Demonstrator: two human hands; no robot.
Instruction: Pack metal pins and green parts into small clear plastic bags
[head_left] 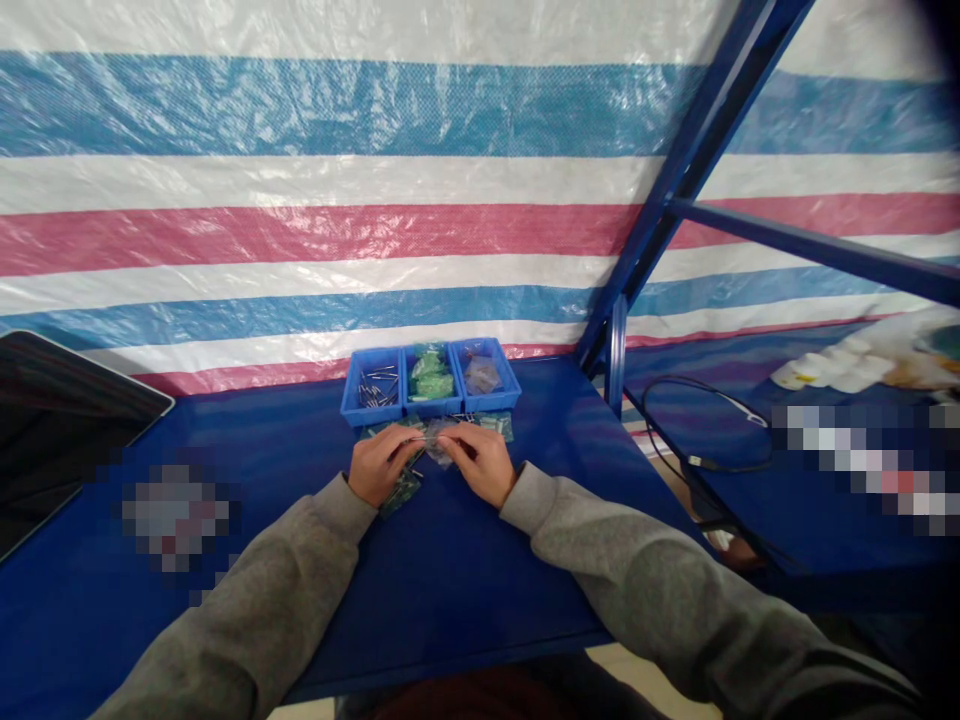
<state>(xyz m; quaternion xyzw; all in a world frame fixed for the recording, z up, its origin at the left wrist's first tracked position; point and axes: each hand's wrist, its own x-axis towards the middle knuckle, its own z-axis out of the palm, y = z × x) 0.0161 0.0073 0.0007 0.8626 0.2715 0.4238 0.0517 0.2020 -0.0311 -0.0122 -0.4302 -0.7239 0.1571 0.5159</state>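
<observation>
Both hands meet over the blue table, just in front of three blue bins. A small clear plastic bag (438, 446) is pinched between them. My left hand (382, 462) has its thumb and fingers closed at the bag's left side, and my right hand (480, 460) is closed on its right side. Whether a small metal piece is also between the fingertips is too small to tell. Under and around the hands lie several green-tinted small packets (403, 488) with metal pins among them.
The left bin (373, 412) holds metal pins, the middle bin (429, 407) green packets, the right bin (491, 402) clear bags. A dark screen (67, 430) stands left. Right are a blue frame post (616, 350), a black cable (694, 462) and white rolls (832, 366).
</observation>
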